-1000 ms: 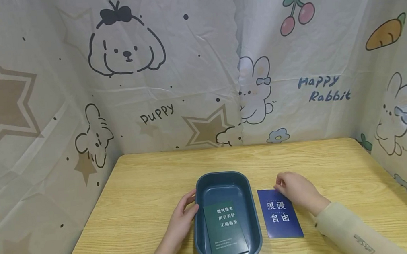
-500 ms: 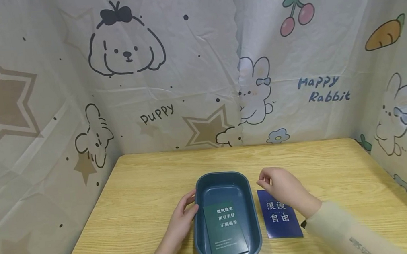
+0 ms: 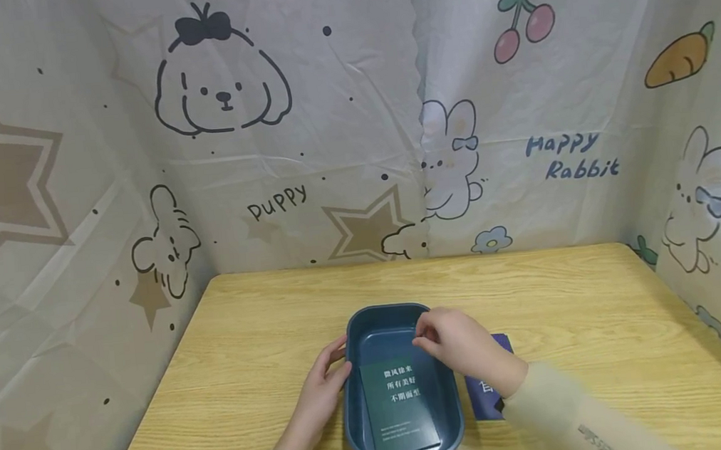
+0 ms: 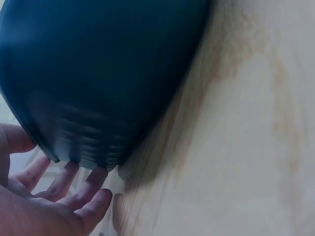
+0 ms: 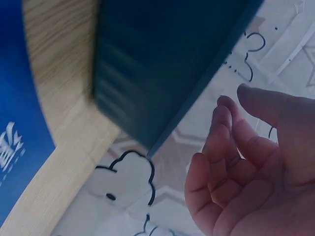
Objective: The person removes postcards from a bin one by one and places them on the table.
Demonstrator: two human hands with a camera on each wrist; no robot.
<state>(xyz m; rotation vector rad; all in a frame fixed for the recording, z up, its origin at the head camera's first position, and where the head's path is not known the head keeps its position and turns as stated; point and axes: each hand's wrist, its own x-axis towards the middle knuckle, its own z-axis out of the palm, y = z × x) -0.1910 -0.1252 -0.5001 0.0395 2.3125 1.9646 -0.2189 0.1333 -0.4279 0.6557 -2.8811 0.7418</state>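
Note:
My left hand (image 3: 320,389) rests against the left side of a dark blue-green rectangular tray (image 3: 453,406). In the left wrist view its fingers (image 4: 91,189) touch the tray's outer wall, with the thumb at the rim. Inside the tray lies a green card (image 3: 406,414) with white writing. My right hand (image 3: 464,344) is above the tray's far right rim, its fingers loosely bent and nothing between them. Partly hidden beneath that hand and wrist, a blue card (image 3: 479,404) with white writing lies on the table, right of the tray.
A light wood-grain table (image 3: 267,333) carries the tray and the blue card. Pale curtains (image 3: 340,134) printed with cartoon animals and stars stand behind it and along both sides.
My right hand has moved left from the blue card's top edge to over the tray's right rim. The left hand, the tray and both cards stay in place.

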